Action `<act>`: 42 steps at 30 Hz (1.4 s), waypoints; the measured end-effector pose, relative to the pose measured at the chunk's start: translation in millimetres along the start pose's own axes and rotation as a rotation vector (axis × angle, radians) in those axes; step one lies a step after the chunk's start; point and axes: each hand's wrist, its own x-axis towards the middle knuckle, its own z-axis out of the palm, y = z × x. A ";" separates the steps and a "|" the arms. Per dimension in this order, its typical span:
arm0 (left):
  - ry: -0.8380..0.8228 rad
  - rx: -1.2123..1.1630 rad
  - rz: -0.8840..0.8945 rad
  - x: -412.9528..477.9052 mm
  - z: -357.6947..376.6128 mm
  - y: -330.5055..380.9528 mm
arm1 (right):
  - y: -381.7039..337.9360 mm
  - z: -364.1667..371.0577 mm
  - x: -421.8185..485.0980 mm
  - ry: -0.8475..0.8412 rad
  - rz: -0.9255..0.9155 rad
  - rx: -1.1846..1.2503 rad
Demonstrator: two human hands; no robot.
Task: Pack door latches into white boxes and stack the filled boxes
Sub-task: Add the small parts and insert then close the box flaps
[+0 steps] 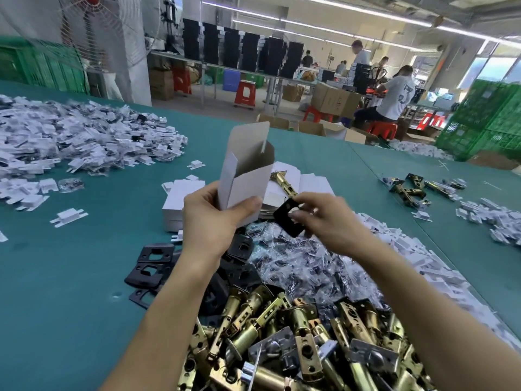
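My left hand [214, 214] grips an open white box [245, 170] upright above the table, its top flap standing up. To its right, my right hand [324, 218] holds a brass door latch [283, 180] together with a black strike plate [289, 217]; the latch's faceplate end points up toward the box's side. A heap of brass latches [296, 334] lies below my forearms near the front edge. Closed white boxes [180, 201] sit stacked behind my hands.
Black strike plates [152, 266] lie left of the latch heap, with clear bags of screws [296, 258] to the right. Piles of white card inserts [84, 139] cover the green table [70, 277] at far left and right. More latches [408, 189] lie far right. Green crates [493, 119] and people sit beyond.
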 end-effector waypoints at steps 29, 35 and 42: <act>-0.223 0.112 -0.043 -14.4 14.5 -3.2 | -74.3 -42.9 -18.9 0.192 -0.397 -0.533; -0.081 0.066 -0.101 -7.9 7.9 -7.5 | -17.3 -31.4 -14.8 0.346 -0.113 -0.302; -0.058 0.080 -0.139 -4.9 8.5 -12.5 | 55.9 8.7 -25.8 -0.237 0.293 -0.671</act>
